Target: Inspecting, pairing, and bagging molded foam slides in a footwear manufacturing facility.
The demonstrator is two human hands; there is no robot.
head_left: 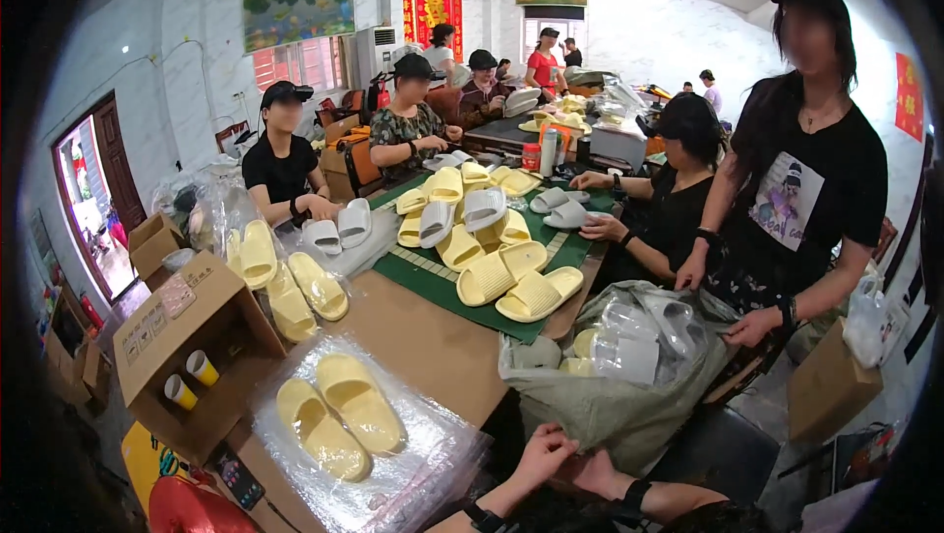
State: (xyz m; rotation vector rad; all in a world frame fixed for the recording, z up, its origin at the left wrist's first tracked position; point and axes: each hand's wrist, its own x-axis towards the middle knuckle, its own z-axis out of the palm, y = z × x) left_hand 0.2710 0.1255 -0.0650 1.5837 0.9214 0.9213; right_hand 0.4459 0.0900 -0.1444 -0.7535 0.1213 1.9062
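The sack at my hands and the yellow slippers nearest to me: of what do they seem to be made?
Sack: probably woven plastic; dull grey-green, with soft folds. Yellow slippers: perhaps moulded foam or rubber, judging by their thick, one-piece shape; whether the shine is their own is unclear.

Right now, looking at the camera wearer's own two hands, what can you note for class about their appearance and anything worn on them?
The left hand and the right hand are both ungloved. A dark band circles the left wrist, and a plain-looking black band the right. No sleeve reaches either wrist.
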